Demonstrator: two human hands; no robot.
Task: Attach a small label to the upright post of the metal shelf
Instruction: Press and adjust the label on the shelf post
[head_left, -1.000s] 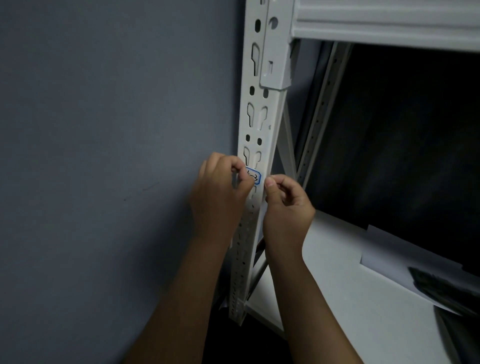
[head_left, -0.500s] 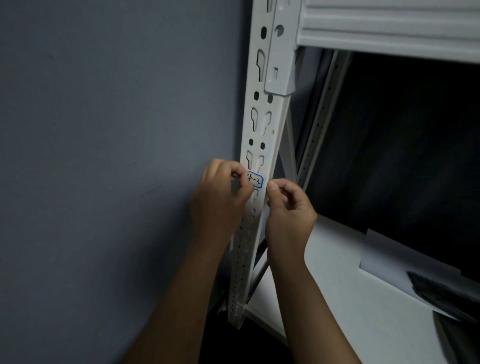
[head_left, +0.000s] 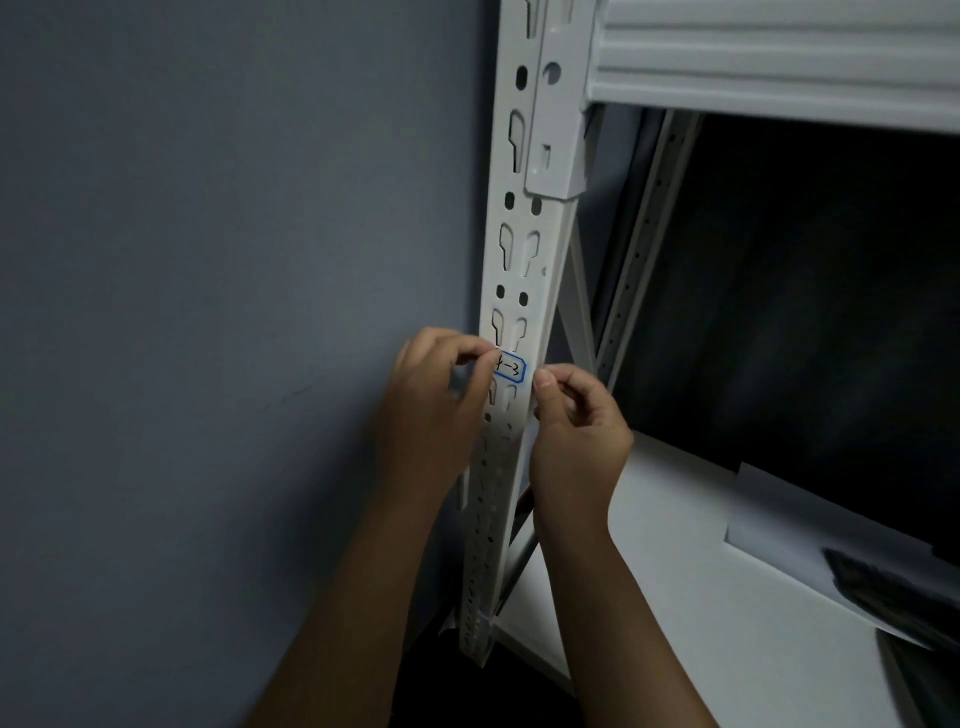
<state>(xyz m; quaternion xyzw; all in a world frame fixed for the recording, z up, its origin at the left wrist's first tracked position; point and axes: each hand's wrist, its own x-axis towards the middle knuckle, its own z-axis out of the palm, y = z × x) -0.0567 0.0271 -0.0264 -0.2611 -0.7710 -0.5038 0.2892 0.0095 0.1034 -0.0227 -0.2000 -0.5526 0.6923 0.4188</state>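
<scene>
Label (head_left: 510, 369), small and blue-edged with dark handwriting, lies flat across the front of the white slotted post (head_left: 521, 249), just under a pair of keyhole slots. My left hand (head_left: 435, 405) has its fingers curled, thumb and forefinger pinching the label's left end against the post. My right hand (head_left: 576, 436) is curled too, thumb tip just beside the label's right end, holding nothing I can make out.

**Dim, soft, wide-angle view**

Light is low throughout. The white post (head_left: 524, 249) is brightest; the shelf bay (head_left: 810, 291) sinks into near black. Detail is soft and slightly blurred, and straight edges bow toward the frame borders.
</scene>
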